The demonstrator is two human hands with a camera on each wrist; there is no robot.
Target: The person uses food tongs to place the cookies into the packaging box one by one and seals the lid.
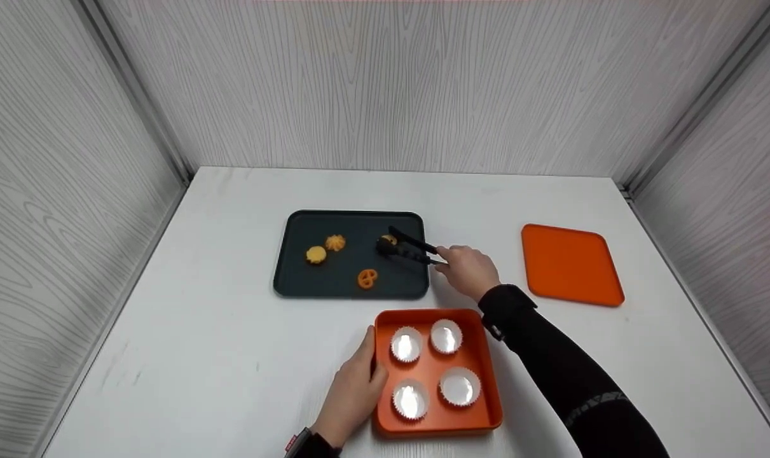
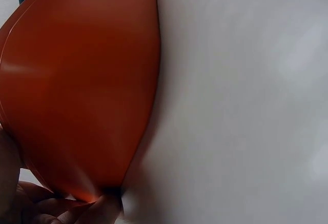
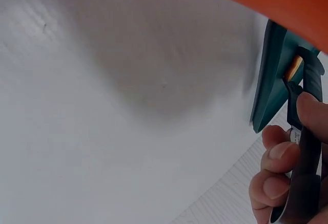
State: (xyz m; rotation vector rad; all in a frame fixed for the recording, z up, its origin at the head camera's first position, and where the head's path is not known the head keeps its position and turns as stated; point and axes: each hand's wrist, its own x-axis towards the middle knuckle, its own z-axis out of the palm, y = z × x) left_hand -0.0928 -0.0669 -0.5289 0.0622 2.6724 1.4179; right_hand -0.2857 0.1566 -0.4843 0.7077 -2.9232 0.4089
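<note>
My right hand (image 1: 468,270) holds black tongs (image 1: 416,242) over the right part of a dark green tray (image 1: 359,222). The tongs' tips sit on either side of a small yellow-brown cookie (image 1: 391,239), partly hidden by them; its edge shows between the tips in the right wrist view. With my left hand (image 1: 354,385) I grip the left side of an orange square box (image 1: 432,364), thumb at the rim. Several white paper cups (image 1: 406,345) sit inside the box, in two rows. In the left wrist view, fingers (image 2: 100,208) lie against the box's side.
Also on the dark tray are a pretzel (image 1: 367,278), a round yellow cookie (image 1: 316,254) and a ridged, star-shaped cookie (image 1: 335,242). A flat orange tray (image 1: 572,264) lies to the right on the white table (image 1: 187,305). Grey wood-grain panels (image 1: 391,83) enclose the back and sides.
</note>
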